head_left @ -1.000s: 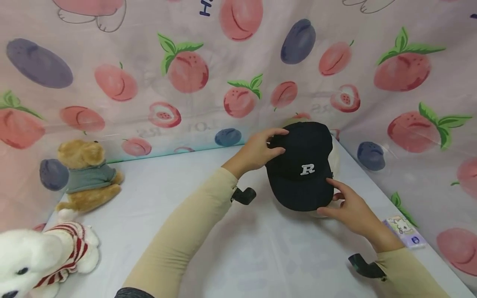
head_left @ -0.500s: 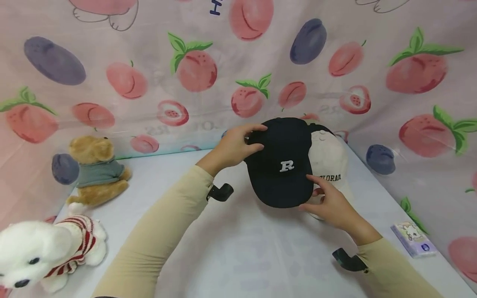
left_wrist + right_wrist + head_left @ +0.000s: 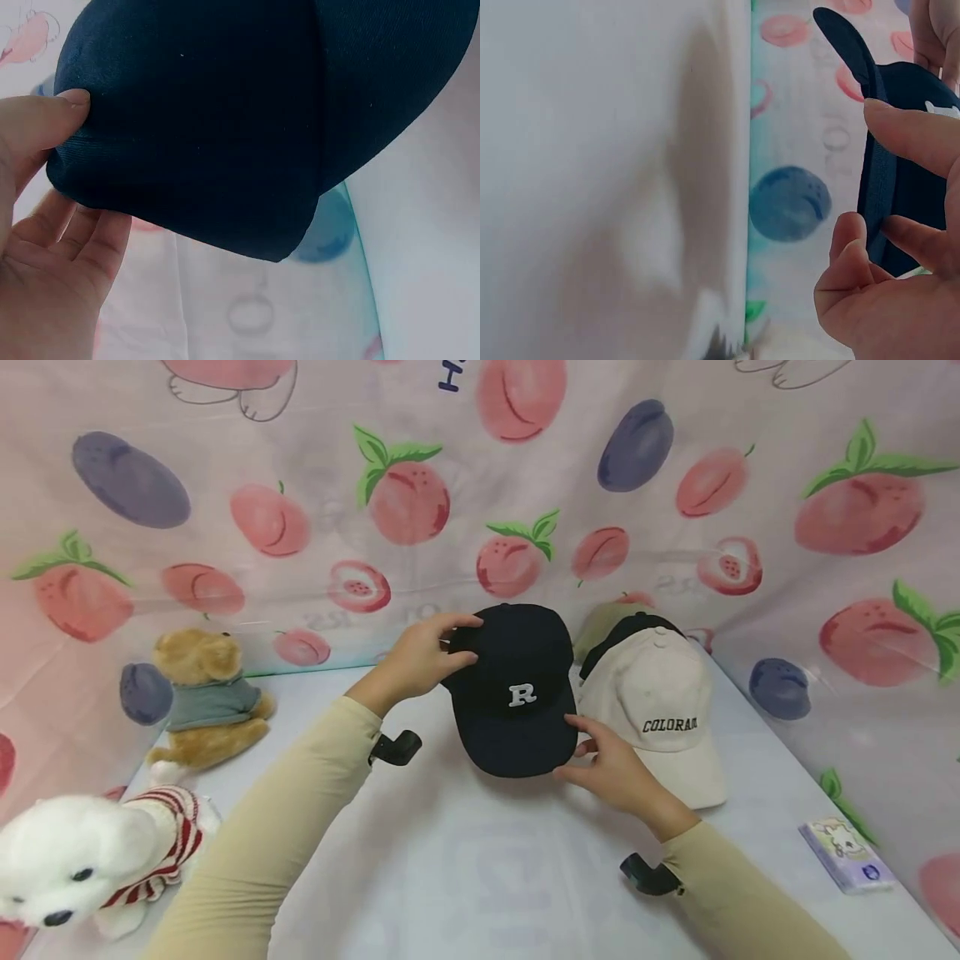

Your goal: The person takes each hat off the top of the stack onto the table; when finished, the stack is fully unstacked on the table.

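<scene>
Both hands hold a dark navy baseball cap (image 3: 506, 652) with a white letter R, its brim toward the person and above the table. The left hand (image 3: 412, 658) pinches the crown's left side between thumb and fingers; the left wrist view shows this hand (image 3: 67, 247) with its thumb on the fabric (image 3: 195, 135) and fingertips behind the edge. On the brim's right edge, the right hand (image 3: 618, 768) has a pinching grip. In the right wrist view the thumb and fingers of that hand (image 3: 907, 277) close on the brim edge (image 3: 877, 172).
A cream cap (image 3: 660, 685) lettered COLORAD… lies right of the navy cap, with a black and an olive cap partly hidden behind it. A teddy bear (image 3: 213, 702) and a white plush dog (image 3: 75, 852) sit at left. A purple packet (image 3: 847, 853) lies far right.
Both hands have carried the navy cap leftward, off the stack of caps, uncovering the cream cap. The view has also turned slightly.
</scene>
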`<state>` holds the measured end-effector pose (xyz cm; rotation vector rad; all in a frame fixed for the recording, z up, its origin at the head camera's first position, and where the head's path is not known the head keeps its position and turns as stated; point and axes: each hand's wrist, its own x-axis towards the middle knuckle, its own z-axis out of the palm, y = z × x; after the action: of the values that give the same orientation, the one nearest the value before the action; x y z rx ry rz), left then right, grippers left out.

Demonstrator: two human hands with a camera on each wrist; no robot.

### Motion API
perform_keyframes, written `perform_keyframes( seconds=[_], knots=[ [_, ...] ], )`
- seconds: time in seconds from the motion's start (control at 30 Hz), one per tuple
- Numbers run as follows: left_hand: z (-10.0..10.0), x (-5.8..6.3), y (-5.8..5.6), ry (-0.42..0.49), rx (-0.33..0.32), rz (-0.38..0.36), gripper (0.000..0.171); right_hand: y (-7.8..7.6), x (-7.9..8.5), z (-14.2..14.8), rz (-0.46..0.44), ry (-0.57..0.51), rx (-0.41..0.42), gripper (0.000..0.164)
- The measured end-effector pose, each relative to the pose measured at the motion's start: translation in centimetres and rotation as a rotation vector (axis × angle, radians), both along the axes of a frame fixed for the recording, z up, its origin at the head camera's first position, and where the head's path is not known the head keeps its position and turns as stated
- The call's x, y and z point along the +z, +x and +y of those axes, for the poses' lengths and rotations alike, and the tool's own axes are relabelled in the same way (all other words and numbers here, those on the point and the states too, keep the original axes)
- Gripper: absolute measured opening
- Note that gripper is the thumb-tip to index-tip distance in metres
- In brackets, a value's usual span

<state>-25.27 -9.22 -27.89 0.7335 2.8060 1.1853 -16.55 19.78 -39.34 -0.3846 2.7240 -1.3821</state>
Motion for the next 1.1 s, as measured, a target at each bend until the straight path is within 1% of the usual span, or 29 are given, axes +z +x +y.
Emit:
perform_keyframes(
  seconds=[0.1,0.3,0.47,0.67,0.9,1.1],
  knots=[
    [-1.2,0.0,0.0,-0.017,0.026,-0.009,0.049,-0.5,-0.3,-1.2,-0.016,-0.005,0.005,0.080],
    [-3.2,-0.2,-0.3,-0.038,0.076,-0.001,0.049,-1.4,-0.7,-3.4,-0.071,-0.021,0.007,0.081],
    [-5.2,-0.4,-0.7,-0.055,0.109,-0.018,0.048,-2.1,-0.8,-5.5,-0.113,-0.042,0.009,0.081],
    [-7.8,-0.7,-1.3,-0.112,0.157,-0.015,0.047,-3.1,-1.4,-8.6,-0.135,-0.085,0.017,0.080],
    [-10.4,-1.9,-2.3,-0.115,0.198,-0.055,0.046,-4.4,-2.0,-11.7,-0.160,-0.094,0.046,0.075],
    [-12.5,-2.9,-2.8,-0.118,0.223,-0.077,0.045,-5.8,-2.4,-13.9,-0.197,-0.074,0.075,0.075]
  ],
)
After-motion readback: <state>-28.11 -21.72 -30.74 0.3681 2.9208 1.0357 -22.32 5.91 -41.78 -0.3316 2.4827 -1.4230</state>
